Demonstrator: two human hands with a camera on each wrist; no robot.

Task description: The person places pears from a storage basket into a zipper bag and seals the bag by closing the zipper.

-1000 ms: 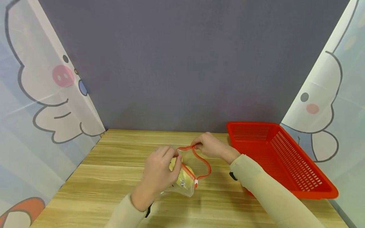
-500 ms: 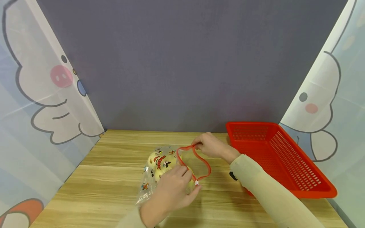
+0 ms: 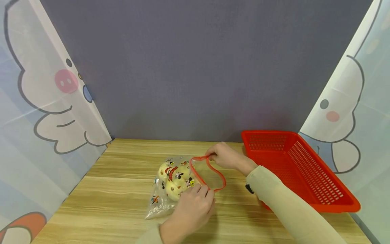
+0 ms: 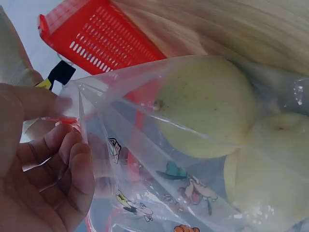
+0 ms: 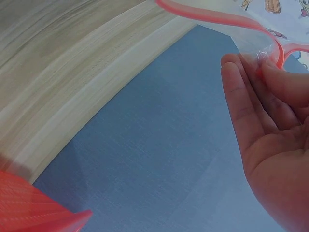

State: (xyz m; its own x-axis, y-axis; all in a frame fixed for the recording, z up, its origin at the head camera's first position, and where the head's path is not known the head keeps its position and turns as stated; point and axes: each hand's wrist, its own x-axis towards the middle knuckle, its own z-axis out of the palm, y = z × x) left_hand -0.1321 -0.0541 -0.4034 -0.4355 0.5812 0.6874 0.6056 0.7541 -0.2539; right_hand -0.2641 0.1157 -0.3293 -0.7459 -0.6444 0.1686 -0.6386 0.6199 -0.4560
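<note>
A clear zip bag (image 3: pixel 158 206) with cartoon prints and a red zip edge (image 3: pixel 220 174) lies on the table. Several round, pale yellow pears (image 4: pixel 205 108) sit inside it, one showing its stem. The bag's mouth gapes toward the right. My left hand (image 3: pixel 195 205) pinches the near end of the red edge; the white slider seen there earlier is hidden now. At the far corner of the mouth, my right hand (image 3: pixel 224 156) pinches the red edge between thumb and fingers, and the right wrist view shows its other fingers (image 5: pixel 236 89) extended.
To the right stands a red plastic basket (image 3: pixel 304 207) with slotted sides, close to the right forearm. A wooden table (image 3: pixel 115 189) carries everything. Behind it rises a grey panel (image 3: pixel 182 74), with cartoon-printed curtains (image 3: pixel 36 115) at the sides.
My left hand has moved down and right from the bag's middle to the near end of the red edge, uncovering the pears. The right hand has kept its grip in place.
</note>
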